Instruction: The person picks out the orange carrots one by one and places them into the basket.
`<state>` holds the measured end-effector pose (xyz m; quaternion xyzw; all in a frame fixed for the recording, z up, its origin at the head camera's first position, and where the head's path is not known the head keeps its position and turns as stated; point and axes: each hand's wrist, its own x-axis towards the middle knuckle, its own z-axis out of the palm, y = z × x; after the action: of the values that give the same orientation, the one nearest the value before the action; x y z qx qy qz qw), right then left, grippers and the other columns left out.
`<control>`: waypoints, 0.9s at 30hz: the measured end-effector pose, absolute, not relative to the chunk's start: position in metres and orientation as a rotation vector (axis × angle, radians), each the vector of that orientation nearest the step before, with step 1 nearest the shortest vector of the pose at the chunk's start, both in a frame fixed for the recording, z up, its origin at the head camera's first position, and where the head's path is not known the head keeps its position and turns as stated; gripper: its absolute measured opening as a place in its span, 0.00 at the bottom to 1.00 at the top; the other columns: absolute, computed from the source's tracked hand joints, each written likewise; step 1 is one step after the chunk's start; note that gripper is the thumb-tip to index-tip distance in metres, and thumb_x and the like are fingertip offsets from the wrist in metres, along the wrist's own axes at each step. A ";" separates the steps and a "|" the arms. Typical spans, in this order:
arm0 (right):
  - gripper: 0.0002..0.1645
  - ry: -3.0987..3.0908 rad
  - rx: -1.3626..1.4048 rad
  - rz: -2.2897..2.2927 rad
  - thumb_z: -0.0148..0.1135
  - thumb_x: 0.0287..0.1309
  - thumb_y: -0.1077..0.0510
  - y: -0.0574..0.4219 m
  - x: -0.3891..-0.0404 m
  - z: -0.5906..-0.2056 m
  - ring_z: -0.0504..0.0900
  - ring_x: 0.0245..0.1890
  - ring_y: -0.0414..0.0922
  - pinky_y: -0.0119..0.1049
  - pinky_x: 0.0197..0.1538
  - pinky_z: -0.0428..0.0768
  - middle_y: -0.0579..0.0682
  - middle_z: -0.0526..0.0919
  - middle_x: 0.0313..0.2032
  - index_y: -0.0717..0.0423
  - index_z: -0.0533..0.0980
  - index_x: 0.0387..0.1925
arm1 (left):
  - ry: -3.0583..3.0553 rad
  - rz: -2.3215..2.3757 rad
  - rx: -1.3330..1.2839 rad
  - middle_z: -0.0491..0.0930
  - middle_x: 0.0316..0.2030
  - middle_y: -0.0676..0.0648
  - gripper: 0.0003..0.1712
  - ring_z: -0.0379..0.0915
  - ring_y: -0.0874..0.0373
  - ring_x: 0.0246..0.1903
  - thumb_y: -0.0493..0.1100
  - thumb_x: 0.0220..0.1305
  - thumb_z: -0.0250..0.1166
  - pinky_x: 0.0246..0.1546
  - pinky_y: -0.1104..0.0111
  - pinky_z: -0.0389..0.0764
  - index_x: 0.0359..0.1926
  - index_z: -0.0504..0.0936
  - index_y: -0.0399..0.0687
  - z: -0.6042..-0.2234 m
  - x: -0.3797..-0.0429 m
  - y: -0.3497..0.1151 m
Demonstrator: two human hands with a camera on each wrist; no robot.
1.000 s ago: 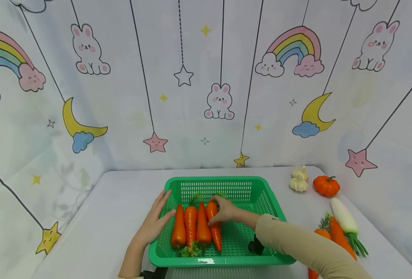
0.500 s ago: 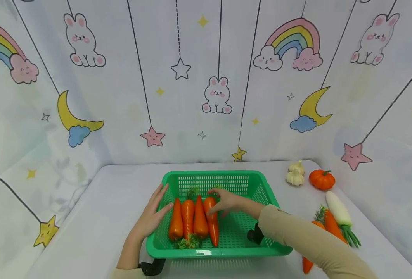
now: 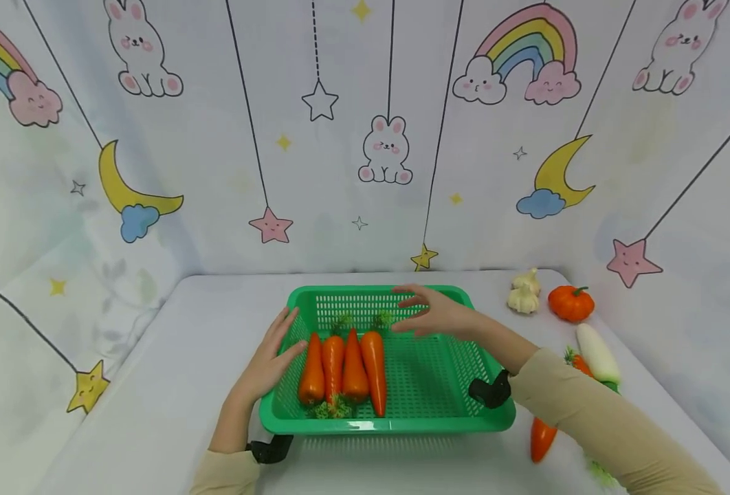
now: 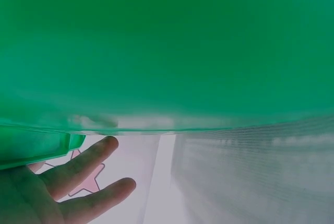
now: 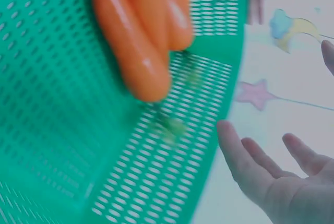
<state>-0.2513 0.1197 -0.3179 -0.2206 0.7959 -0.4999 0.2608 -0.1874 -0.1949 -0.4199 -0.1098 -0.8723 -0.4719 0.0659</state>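
Your left hand (image 3: 264, 364), fingers spread, lies along the left side of the green basket (image 3: 439, 426) on the table (image 3: 216, 330). Your right hand (image 3: 442, 313), fingers spread, hangs over the basket's far side, apart from four carrots (image 3: 355, 378) lying side by side in its left half. Garlic (image 3: 523, 300) and a pumpkin (image 3: 571, 303) sit to the right.

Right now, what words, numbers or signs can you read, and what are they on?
None that I can read.
Green basket: a pale patch on its front rim is too small to make out.
Carrots: no writing shows.
Cloth behind: only drawings, no letters.
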 end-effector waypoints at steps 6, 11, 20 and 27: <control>0.45 2.269 -0.713 -1.346 0.67 0.51 0.52 0.143 -0.246 -0.303 0.72 0.54 0.57 0.47 0.49 0.76 0.63 0.64 0.61 0.51 0.55 0.67 | -2.630 -1.432 -0.321 0.38 0.70 0.41 0.38 0.35 0.38 0.67 0.53 0.66 0.52 0.56 0.35 0.46 0.71 0.48 0.49 -0.419 -0.186 -0.195; 0.44 2.385 -0.735 -1.346 0.67 0.51 0.52 0.164 -0.241 -0.299 0.75 0.51 0.55 0.48 0.48 0.76 0.61 0.67 0.59 0.51 0.56 0.67 | -2.629 -1.437 -0.322 0.38 0.70 0.40 0.38 0.35 0.37 0.67 0.51 0.66 0.53 0.55 0.34 0.47 0.71 0.48 0.48 -0.418 -0.187 -0.194; 0.42 2.518 -0.728 -1.353 0.65 0.53 0.54 0.198 -0.229 -0.295 0.73 0.53 0.57 0.49 0.48 0.76 0.61 0.65 0.60 0.49 0.57 0.66 | -2.627 -1.440 -0.333 0.38 0.70 0.41 0.37 0.34 0.37 0.67 0.51 0.67 0.52 0.55 0.34 0.46 0.71 0.48 0.49 -0.420 -0.185 -0.195; 0.42 2.593 -0.655 -1.358 0.66 0.52 0.54 0.224 -0.216 -0.297 0.72 0.53 0.59 0.50 0.46 0.77 0.61 0.66 0.60 0.50 0.56 0.67 | -2.618 -1.441 -0.345 0.39 0.70 0.40 0.36 0.34 0.37 0.67 0.50 0.67 0.52 0.54 0.33 0.46 0.71 0.49 0.49 -0.419 -0.186 -0.193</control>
<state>-0.2157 0.2245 -0.2970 -0.2178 0.8623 -0.4517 0.0709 -0.1858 -0.1926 -0.4189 -0.1144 -0.8684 -0.4778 0.0666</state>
